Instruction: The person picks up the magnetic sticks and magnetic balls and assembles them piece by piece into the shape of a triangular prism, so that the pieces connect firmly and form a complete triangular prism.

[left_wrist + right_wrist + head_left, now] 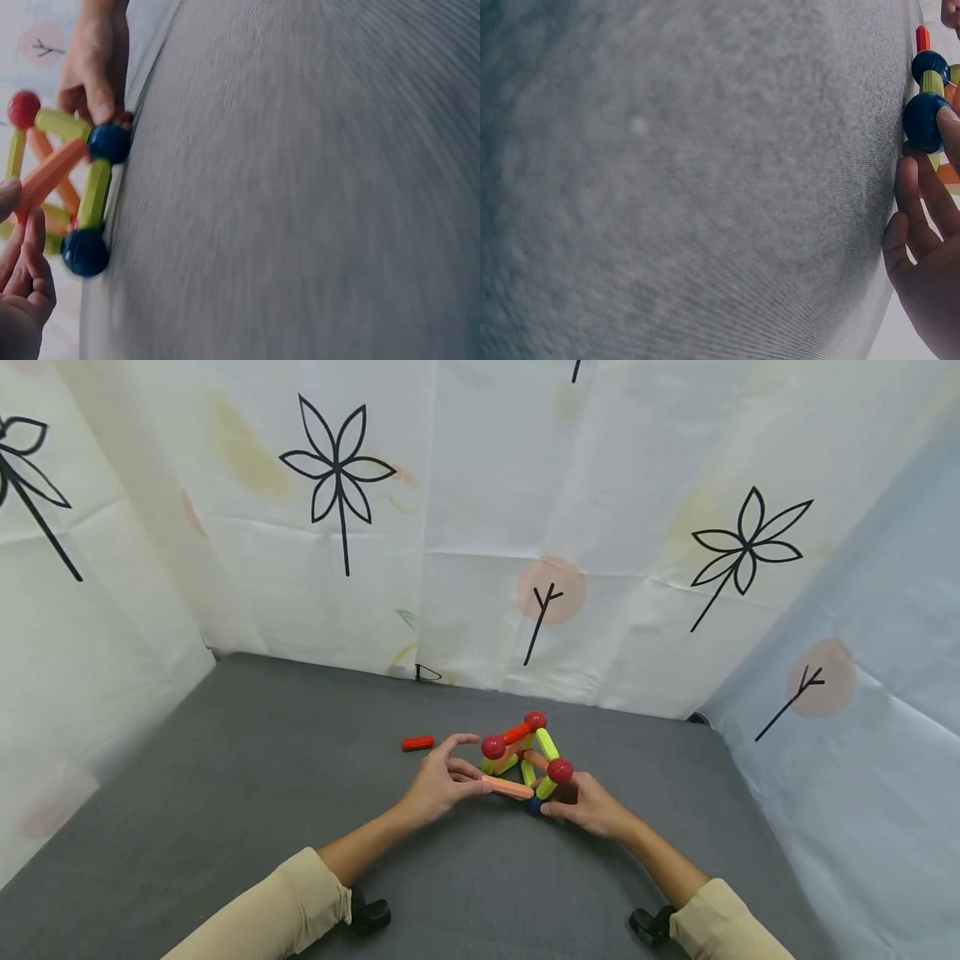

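Note:
On the grey table stands a frame of magnetic rods and balls, with a red ball (559, 770), a red rod (516, 732) and yellow-green rods (547, 744). My left hand (438, 785) pinches an orange rod (510, 787) between thumb and fingertips at the frame's near side. The rod's other end meets a blue ball (109, 144) at the lower right corner. Thumb and fingers of my right hand (596, 810) grip that corner ball. Another blue ball (85, 253) sits at the far end of a bottom yellow-green rod (94, 193).
A loose red rod (417, 743) lies on the table (300, 760), left of the frame. White printed cloth (480, 527) hangs behind the table and along its sides.

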